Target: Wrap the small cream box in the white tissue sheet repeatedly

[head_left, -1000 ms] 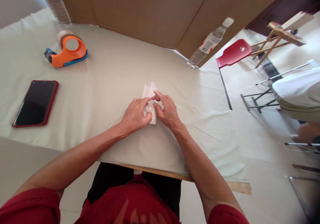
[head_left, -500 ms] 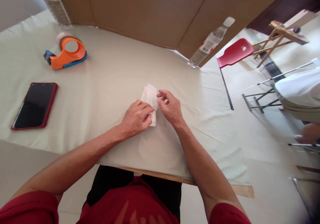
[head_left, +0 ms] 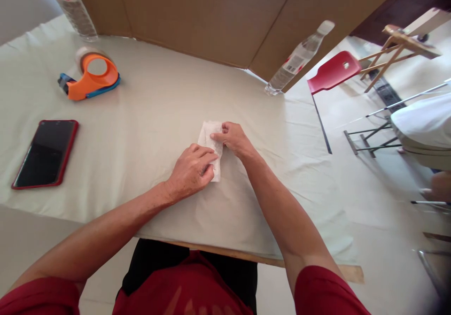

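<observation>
On the cloth-covered surface, a phone, a tape dispenser and a bottle are seen; a red chair is seen beyond. At its middle, the white tissue is pressed under the flattened left hand and pinched at its far edge by the right hand.

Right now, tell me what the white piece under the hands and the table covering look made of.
White piece: probably thin tissue or non-woven wipe, matte, faintly textured and limp. Table covering: apparently cloth, matte pale green, with soft wrinkles.
</observation>
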`<state>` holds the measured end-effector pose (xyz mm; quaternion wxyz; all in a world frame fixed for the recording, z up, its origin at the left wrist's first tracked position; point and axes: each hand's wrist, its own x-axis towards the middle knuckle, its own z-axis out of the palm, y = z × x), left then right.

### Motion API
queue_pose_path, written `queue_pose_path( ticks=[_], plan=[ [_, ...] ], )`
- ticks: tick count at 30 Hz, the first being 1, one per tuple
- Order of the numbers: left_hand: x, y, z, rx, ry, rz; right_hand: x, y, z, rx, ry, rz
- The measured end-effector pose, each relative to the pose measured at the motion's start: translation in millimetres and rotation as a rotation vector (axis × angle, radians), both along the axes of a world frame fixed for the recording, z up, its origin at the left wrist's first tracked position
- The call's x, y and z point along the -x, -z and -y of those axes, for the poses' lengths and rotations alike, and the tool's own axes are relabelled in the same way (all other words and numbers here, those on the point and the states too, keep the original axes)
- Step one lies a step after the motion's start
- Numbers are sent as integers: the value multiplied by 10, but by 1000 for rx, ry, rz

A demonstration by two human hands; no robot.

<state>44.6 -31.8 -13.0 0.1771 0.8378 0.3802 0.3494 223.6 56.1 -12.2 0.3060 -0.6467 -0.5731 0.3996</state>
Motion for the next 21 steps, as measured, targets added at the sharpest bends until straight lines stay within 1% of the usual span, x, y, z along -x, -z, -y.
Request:
queue_pose_path(
  ticks=[3,6,10,13,16,18,21],
  plan=[
    [1,-17,8,26,6,-11,0,-3,-10,13,-24,-129],
    [5,-28,6,40,6,-12,24,-47,11,16,-40,-257],
    [13,-23,0,39,12,0,68,-102,113,-15,-26,-419],
    [17,-4,-2,39,5,8,94,-120,208,-37,-52,-535],
    [15,24,-5,25,5,19,117,-118,259,-45,-72,-580],
    [14,44,-5,13,-4,28,121,-109,263,6,-84,-591],
    [13,68,-2,5,-49,8,91,-91,251,91,-81,-586]
  ],
)
